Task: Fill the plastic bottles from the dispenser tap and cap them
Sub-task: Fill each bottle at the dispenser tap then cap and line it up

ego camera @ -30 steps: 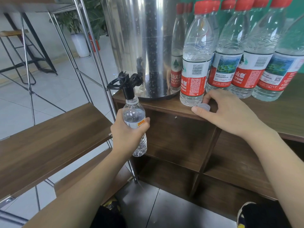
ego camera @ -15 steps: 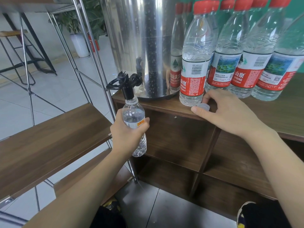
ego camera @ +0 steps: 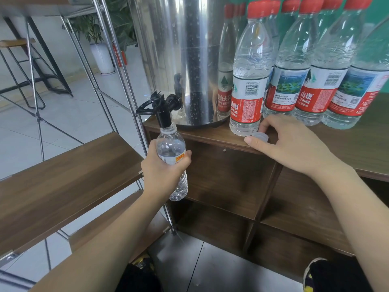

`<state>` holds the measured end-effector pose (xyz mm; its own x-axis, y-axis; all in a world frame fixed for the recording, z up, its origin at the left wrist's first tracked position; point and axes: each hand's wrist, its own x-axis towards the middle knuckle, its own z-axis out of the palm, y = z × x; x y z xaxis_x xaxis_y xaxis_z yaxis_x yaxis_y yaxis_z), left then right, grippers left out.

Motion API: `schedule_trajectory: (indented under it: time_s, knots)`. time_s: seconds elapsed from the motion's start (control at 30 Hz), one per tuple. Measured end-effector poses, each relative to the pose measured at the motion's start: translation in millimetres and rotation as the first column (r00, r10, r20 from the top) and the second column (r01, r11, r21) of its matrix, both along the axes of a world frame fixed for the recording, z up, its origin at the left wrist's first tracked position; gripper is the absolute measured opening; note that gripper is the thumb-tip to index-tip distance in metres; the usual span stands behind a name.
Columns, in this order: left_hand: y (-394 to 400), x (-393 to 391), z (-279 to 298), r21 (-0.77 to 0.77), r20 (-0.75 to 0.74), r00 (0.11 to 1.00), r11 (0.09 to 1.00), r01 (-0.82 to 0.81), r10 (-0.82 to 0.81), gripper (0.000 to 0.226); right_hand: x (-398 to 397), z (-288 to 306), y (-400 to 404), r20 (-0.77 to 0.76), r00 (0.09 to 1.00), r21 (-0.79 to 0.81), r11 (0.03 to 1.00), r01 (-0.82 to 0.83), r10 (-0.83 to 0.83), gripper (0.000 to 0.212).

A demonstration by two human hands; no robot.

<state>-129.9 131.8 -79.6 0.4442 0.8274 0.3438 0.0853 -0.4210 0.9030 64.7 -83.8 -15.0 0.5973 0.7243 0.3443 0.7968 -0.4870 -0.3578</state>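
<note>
- Small clear ribbed plastic bottle (ego camera: 172,163), uncapped and upright, its mouth directly under the black plastic spout of the dispenser tap (ego camera: 161,110); the water level inside cannot be told.
- Left hand (ego camera: 163,173): fingers and thumb wrapped round the bottle's middle, clamped on it, holding it in the air beside the cabinet edge.
- Polished stainless-steel cylindrical dispenser (ego camera: 185,60) stands on the dark wood-grain cabinet top (ego camera: 210,137), with its tap overhanging the left front edge.
- Tall clear water bottles with red caps and red-and-white labels (ego camera: 250,81) stand in a close row to the right of the dispenser.
- Small translucent white bottle cap (ego camera: 261,137) lies on the cabinet top near the front edge, just beside the nearest tall bottle.
- Right hand (ego camera: 294,144): fingers curled round the cap, thumb along the front edge.
- Brown wooden shelf on a chrome wire rack (ego camera: 63,175) lies left of the bottle, with open floor beneath.
</note>
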Motion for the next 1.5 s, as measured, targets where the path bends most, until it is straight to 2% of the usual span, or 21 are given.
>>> schedule_trajectory:
  time_s: [1.03, 1.5]
  knots:
    - [0.6, -0.6, -0.4, -0.015, 0.009, 1.0, 1.0, 0.007, -0.007, 0.047, 0.5, -1.7, -0.1, 0.014, 1.0, 0.015, 1.0, -0.006, 0.006, 0.043]
    - [0.3, -0.7, 0.2, -0.008, 0.006, 1.0, 1.0, 0.011, -0.011, 0.052, -1.2, 0.0, 0.6, 0.016, 1.0, -0.004, 1.0, 0.014, -0.014, 0.043]
